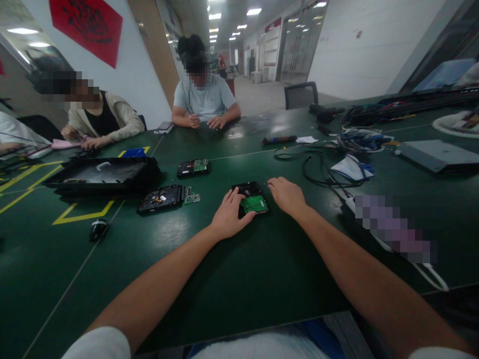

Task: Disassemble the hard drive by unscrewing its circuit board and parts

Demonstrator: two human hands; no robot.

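Observation:
A hard drive with a green circuit board (255, 204) lies on the green table in front of me. My left hand (231, 212) rests on its left side, fingers spread over the top edge and thumb along the near edge. Just right of the drive, my right hand (286, 194) is closed, its fingertips pressed together near a tiny object on the table; what they hold, if anything, is too small to make out. To the left lie a second drive (162, 198) with a loose circuit board (192, 195) beside it and a third drive (193, 168) farther back.
Black trays (101, 174) and a mouse (98, 229) are at the left. At the right are cables (361, 139), a power strip (392, 227) and a grey metal box (437, 154). Two people sit across the table; another is partly visible at far left.

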